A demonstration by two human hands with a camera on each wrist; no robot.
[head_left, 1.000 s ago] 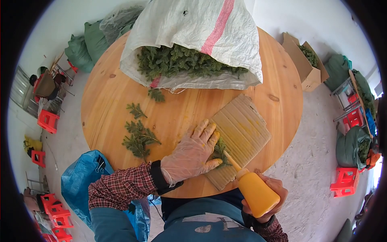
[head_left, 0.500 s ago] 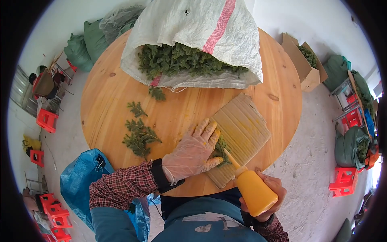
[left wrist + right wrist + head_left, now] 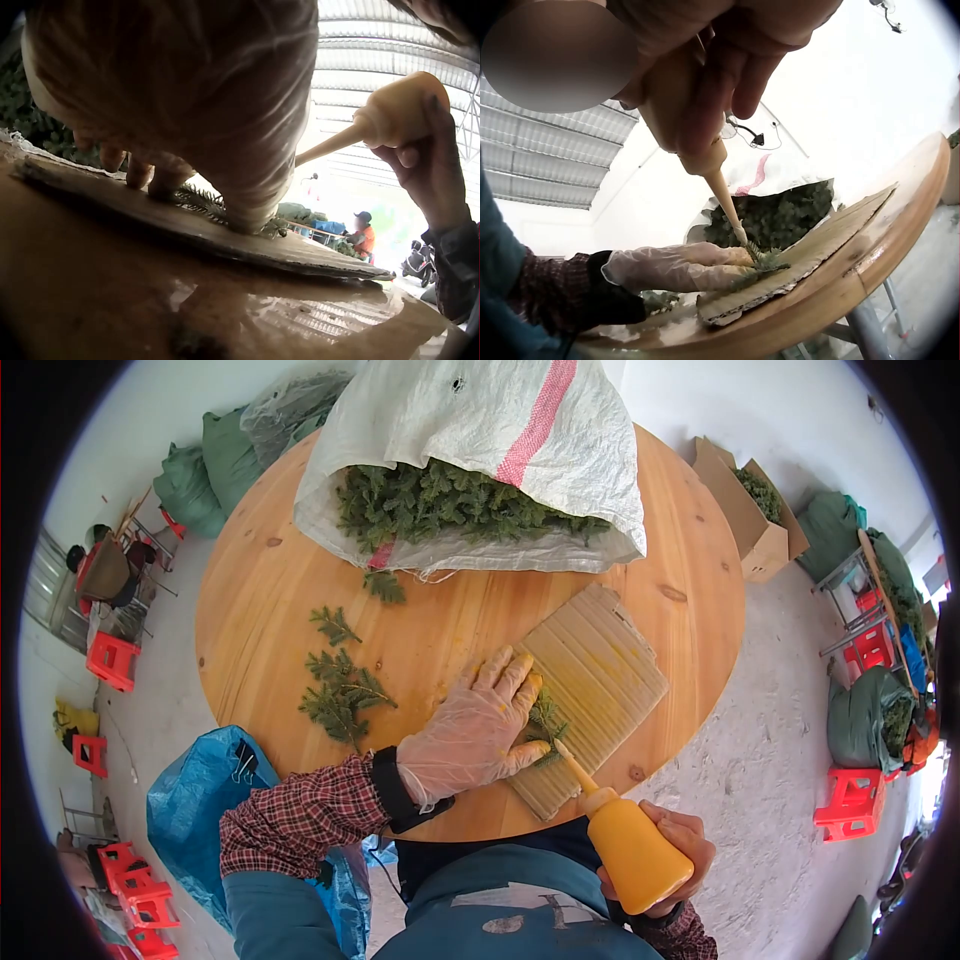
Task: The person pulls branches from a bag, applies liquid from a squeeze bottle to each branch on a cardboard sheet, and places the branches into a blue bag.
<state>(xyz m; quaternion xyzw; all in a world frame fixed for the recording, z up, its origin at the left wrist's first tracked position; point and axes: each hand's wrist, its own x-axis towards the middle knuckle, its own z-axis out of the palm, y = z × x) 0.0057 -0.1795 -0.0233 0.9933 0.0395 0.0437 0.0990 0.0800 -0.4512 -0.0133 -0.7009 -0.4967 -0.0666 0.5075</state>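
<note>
A green fir sprig (image 3: 546,718) lies on the ribbed, yellow-stained cardboard (image 3: 610,670). My left hand (image 3: 470,738), in a clear plastic glove with yellow-stained fingertips, rests over the cardboard's left edge with fingers extended. Its thumb touches the sprig's near end, and part of the sprig is hidden beneath the hand. My bare right hand (image 3: 682,850) grips a yellow squeeze bottle (image 3: 636,852), tilted with its long nozzle (image 3: 724,199) pointing down at the sprig. In the right wrist view the nozzle tip sits right at the needles.
A white woven sack (image 3: 470,430) full of fir greenery (image 3: 450,510) lies across the back of the round wooden table (image 3: 690,660). Loose sprigs (image 3: 345,695) lie left of my left hand. A blue bag (image 3: 205,790) hangs beside the table's left edge.
The bottle has tilted slightly, and its nozzle tip has shifted a little toward me along the sprig. My left hand stays in place on the sprig and cardboard.
</note>
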